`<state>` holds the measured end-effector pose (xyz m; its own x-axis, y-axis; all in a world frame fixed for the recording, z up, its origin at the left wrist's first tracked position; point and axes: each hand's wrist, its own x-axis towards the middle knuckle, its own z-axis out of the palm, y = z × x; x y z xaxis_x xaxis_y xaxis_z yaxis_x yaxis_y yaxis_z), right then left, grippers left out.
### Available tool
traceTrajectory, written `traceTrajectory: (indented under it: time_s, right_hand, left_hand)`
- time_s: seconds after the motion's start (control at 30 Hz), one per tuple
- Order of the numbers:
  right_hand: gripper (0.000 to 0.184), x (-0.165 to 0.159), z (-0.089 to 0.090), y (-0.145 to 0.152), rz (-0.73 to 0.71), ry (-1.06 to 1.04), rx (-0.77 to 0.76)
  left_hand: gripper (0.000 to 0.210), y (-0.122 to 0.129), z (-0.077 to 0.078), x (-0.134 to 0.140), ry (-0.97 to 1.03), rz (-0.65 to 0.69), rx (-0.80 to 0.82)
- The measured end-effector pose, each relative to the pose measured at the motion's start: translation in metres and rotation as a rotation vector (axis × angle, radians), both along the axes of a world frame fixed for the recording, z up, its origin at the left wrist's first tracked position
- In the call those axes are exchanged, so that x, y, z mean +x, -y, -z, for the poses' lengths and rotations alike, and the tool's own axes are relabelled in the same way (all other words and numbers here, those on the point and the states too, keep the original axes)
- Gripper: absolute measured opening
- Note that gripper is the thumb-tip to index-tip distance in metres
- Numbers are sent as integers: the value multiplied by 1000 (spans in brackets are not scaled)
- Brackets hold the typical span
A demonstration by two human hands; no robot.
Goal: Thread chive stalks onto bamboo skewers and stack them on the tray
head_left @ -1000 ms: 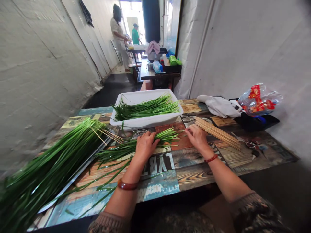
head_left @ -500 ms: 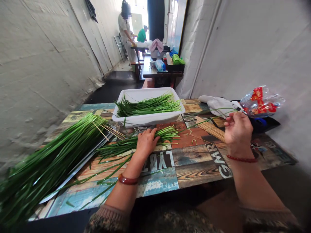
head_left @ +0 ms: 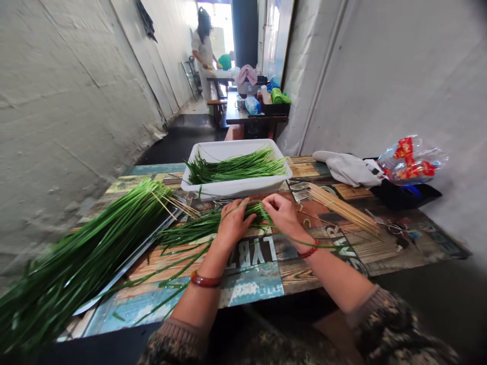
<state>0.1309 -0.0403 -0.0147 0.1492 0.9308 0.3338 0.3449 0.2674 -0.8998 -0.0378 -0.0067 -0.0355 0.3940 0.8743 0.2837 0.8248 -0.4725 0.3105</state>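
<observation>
A patterned tabletop (head_left: 258,284) is carrying a large heap of green chives (head_left: 83,253) on a metal tray (head_left: 125,263) at the left. A white tub (head_left: 236,187) of chives is sitting at the far side, bamboo skewers (head_left: 342,208) lying at the right. In the middle, the left hand (head_left: 234,223) is pressing flat on a small chive bundle (head_left: 198,225); the right hand (head_left: 281,215) is pinching the bundle's right end.

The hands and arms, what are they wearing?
The left hand has a thick, glossy reddish-brown bangle on its wrist. The right hand wears a thin red beaded bracelet. Both forearms are bare, with sleeves pushed up: a mottled dark brown and grey knit pattern with ribbed cuffs. No gloves or rings show.
</observation>
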Motion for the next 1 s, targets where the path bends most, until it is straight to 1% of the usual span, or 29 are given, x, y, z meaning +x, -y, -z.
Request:
traceTrajectory:
  time_s: [0.07, 0.1, 0.17, 0.3, 0.4, 0.47, 0.53, 0.6, 0.7, 0.8, 0.87, 0.9, 0.97, 1.0]
  right_hand:
    - [14, 1, 13, 5, 1, 306, 18]
    - [13, 4, 18, 9, -7, 407, 19]
    - [13, 14, 27, 15, -19, 517, 15]
    - [14, 31, 36, 25, -43, 635, 11]
    - [14, 39, 40, 30, -62, 731, 15]
    - [14, 43, 43, 33, -54, 779, 13]
    - [12, 45, 44, 36, -56, 816, 6]
    - [12, 46, 44, 38, -63, 861, 6]
    - [12, 44, 42, 40, -37, 968, 22]
    - [13, 40, 40, 42, -7, 1077, 58]
    - [14, 38, 41, 43, 5, 1109, 84]
    - [15, 38, 41, 43, 20, 1100, 94]
    - [18, 40, 41, 41, 62, 1030, 114]
    - [18, 41, 40, 40, 81, 977, 128]
  left_hand:
    - [58, -1, 0, 1, 92, 48, -26]
    - [61, -1, 0, 2, 155, 72, -48]
    - [62, -3, 1, 3, 318, 104, -89]
    - [44, -4, 1, 2, 693, 90, -182]
    - [43, -8, 0, -1, 991, -9, -251]
    - [45, -11, -2, -5, 1162, -101, -243]
    - [47, -16, -3, -10, 1279, -189, -182]
    - [46, -21, -5, -16, 1345, -254, -80]
    - [43, -24, -13, -27, 1334, -331, 114]
    - [43, -13, -30, -39, 1151, -422, 333]
    - [44, 4, -45, -46, 965, -435, 461]
    - [44, 15, -52, -49, 861, -416, 518]
    - [46, 39, -62, -52, 688, -362, 636]
    - [47, 50, -64, -52, 617, -356, 680]
